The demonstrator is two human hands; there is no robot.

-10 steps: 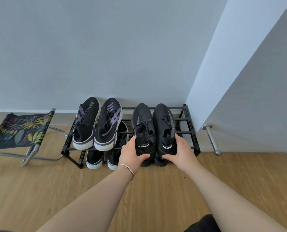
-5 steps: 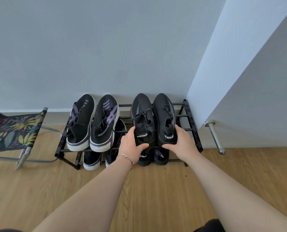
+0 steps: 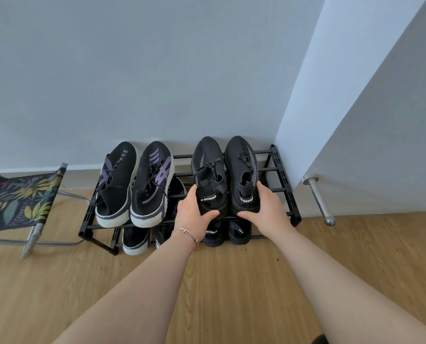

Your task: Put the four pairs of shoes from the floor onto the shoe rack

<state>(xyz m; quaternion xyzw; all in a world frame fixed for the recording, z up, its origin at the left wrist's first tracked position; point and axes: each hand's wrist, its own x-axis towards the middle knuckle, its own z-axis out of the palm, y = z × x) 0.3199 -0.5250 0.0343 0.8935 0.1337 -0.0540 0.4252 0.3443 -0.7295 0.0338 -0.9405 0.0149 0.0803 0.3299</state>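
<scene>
A black two-tier shoe rack (image 3: 285, 180) stands against the wall. On its top tier at the left sits a pair of black sneakers with purple stripes and white soles (image 3: 135, 181). To the right lies a pair of all-black knit sneakers. My left hand (image 3: 193, 214) grips the heel of the left black sneaker (image 3: 208, 167). My right hand (image 3: 269, 209) grips the heel of the right black sneaker (image 3: 240, 165). On the lower tier a second striped pair (image 3: 135, 240) and a second black pair (image 3: 228, 234) show only their heels.
A folding stool with a leaf-print fabric seat (image 3: 18, 199) stands left of the rack. A white wall corner juts out at the right, with a metal door stop (image 3: 318, 197) low on it. Wooden floor (image 3: 231, 281) lies in front of the rack.
Both hands have pushed the black knit pair further back on the top tier, toward the wall. The view has shifted slightly with them.
</scene>
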